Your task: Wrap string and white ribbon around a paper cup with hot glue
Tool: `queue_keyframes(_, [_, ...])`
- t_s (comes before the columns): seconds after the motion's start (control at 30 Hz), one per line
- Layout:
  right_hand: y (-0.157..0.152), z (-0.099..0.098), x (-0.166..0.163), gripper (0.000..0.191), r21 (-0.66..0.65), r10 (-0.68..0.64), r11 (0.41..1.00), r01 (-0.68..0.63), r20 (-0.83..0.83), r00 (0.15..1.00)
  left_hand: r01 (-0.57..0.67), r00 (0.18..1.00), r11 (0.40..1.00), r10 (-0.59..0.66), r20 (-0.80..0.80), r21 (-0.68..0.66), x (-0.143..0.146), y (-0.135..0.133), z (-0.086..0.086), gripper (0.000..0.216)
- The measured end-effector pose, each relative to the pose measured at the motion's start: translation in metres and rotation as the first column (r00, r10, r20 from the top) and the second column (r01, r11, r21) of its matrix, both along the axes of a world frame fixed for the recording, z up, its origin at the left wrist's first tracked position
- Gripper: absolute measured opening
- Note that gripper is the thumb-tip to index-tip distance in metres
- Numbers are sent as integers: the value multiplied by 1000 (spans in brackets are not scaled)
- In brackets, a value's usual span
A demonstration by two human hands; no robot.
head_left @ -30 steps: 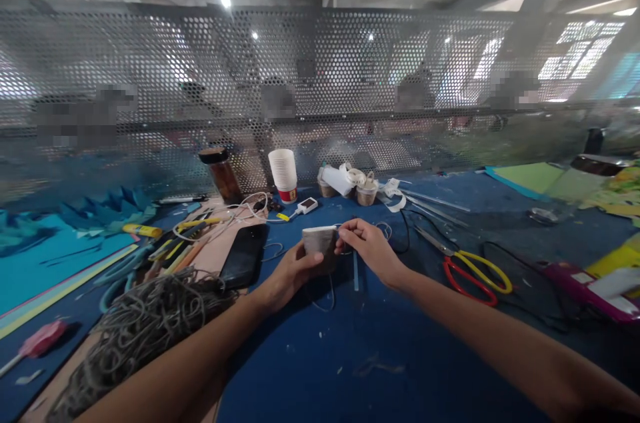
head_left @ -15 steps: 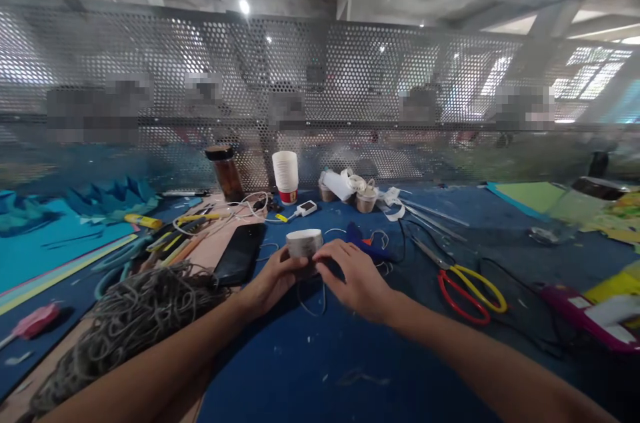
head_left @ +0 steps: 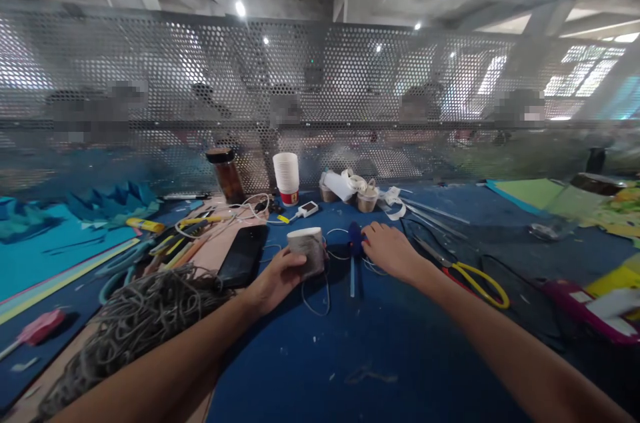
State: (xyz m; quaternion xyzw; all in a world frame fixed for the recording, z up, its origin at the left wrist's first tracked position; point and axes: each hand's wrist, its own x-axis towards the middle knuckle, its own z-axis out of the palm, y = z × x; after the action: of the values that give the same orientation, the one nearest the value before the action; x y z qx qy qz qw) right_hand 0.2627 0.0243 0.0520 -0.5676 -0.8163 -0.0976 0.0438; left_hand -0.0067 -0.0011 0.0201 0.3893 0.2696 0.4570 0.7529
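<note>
My left hand (head_left: 281, 276) is wrapped round a small paper cup (head_left: 306, 251), held tilted with its white rim up. Its side looks grey, as if covered in cord, and a thin grey cord (head_left: 327, 303) trails from it onto the table. To the right, my right hand (head_left: 393, 251) has its fingers closed on a small blue glue gun (head_left: 355, 238). A translucent glue stick (head_left: 353, 280) sticks out of it towards me. The fingertips are partly hidden from view.
Tangled grey cord (head_left: 145, 316) and a black phone (head_left: 243, 255) lie on the left. Stacked paper cups (head_left: 286, 176), a brown jar (head_left: 225, 176) and a white charger (head_left: 307, 209) stand behind. On the right are yellow-and-red-handled scissors (head_left: 483, 284) and a magenta object (head_left: 570, 300).
My right hand has left the cup, moved right and taken hold of the glue gun, which has turned so its stick points towards me. My left hand keeps the cup.
</note>
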Motion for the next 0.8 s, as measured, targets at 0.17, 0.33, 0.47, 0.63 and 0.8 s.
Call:
queue_keyframes(0.17, [-7,-3,-5,33,-20,9,1000,-8,30,1000,-1,1000,999,0,13,38,-1,-2,0,63])
queue_keyframes(0.33, [-8,-4,-6,41,-40,6,999,-2,93,996,12,1000,999,-13,3,40,-1,-4,3,67])
queue_keyframes(0.47, [-6,-6,-5,43,-17,-21,1000,23,104,994,17,1000,999,-16,-23,30,-1,-3,3,69])
queue_keyframes(0.63, [-7,-7,-3,40,-7,-6,1000,7,116,993,29,999,999,-27,-41,34,-3,-1,0,67])
queue_keyframes(0.8, [-6,-3,-3,29,-6,18,1000,-17,122,992,20,998,999,-18,-54,40,-2,-2,1,64])
